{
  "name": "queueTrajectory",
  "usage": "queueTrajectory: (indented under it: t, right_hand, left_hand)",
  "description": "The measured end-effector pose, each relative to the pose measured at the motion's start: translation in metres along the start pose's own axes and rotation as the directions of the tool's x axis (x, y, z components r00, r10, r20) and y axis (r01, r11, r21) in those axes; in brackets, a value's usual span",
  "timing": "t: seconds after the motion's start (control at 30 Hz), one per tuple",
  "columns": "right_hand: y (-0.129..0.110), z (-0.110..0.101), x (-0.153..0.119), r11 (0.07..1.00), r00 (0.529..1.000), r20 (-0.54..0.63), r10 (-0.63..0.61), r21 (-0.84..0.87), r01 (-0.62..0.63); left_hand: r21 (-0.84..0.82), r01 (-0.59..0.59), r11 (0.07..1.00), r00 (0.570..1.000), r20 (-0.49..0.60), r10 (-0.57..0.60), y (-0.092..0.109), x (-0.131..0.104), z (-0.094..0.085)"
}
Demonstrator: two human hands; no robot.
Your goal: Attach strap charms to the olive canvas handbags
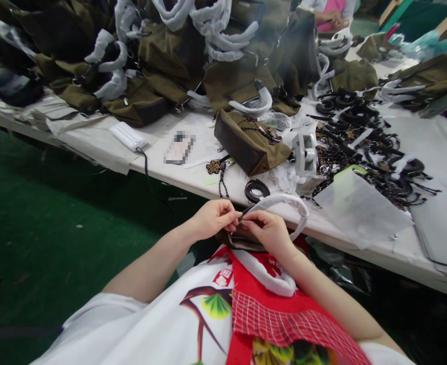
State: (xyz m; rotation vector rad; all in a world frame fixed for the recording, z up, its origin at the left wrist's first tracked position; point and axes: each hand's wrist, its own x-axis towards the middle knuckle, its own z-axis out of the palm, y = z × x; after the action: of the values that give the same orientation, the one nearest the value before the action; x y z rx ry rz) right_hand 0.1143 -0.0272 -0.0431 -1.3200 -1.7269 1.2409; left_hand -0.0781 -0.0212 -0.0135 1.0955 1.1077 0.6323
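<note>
I see the olive-brown bag (248, 243) in the person's lap, against the red apron (259, 271), just below the table's front edge; the hands and its own handles partly cover it. The left hand (213, 219) and right hand (272, 233) meet at its opening, fingertips pinched closed, but what they pinch is too small for me to make out. One white-wrapped handle (303, 215) arches behind the right hand, and another (272, 284) hangs in front.

On the table (150, 170) beyond, I make out a coiled black strap (257, 191), a patterned charm (213, 167) and another bag (251, 144) on its side. A phone (178, 152) is partly pixelated. Black cords (354, 139) tangle to the right, partly under a translucent sheet (360, 203). Piled bags (170, 56) run off the top edge, where another person (332, 15) is cut off.
</note>
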Motion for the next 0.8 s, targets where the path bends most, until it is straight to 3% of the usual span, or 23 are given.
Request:
queueTrajectory:
  t: [0.1, 0.2, 0.4, 0.6, 0.8]
  right_hand:
    - [0.006, 0.003, 0.003, 0.942, 0.982, 0.119, 0.144, 0.287, -0.173]
    - [0.008, 0.005, 0.005, 0.88, 0.969, 0.184, 0.164, 0.416, -0.228]
    - [0.006, 0.004, 0.005, 0.921, 0.986, 0.135, 0.098, 0.363, -0.141]
    - [0.005, 0.008, 0.005, 0.914, 0.977, 0.184, 0.105, 0.37, -0.168]
    - [0.008, 0.014, 0.007, 0.916, 0.983, 0.142, 0.115, 0.368, -0.16]
  left_hand:
    - [-0.045, 0.013, 0.999, 1.0, -0.017, -0.013, -0.002, 0.0, -0.002]
    - [-0.043, 0.021, 0.999, 1.0, -0.018, -0.022, -0.003, -0.002, -0.005]
    - [-0.003, 0.016, 1.0, 1.0, -0.004, -0.016, -0.005, -0.001, -0.009]
    - [-0.001, -0.007, 1.0, 1.0, 0.0, 0.007, -0.009, 0.003, -0.008]
    - [-0.052, -0.032, 0.998, 0.999, -0.001, 0.032, -0.011, 0.005, -0.005]
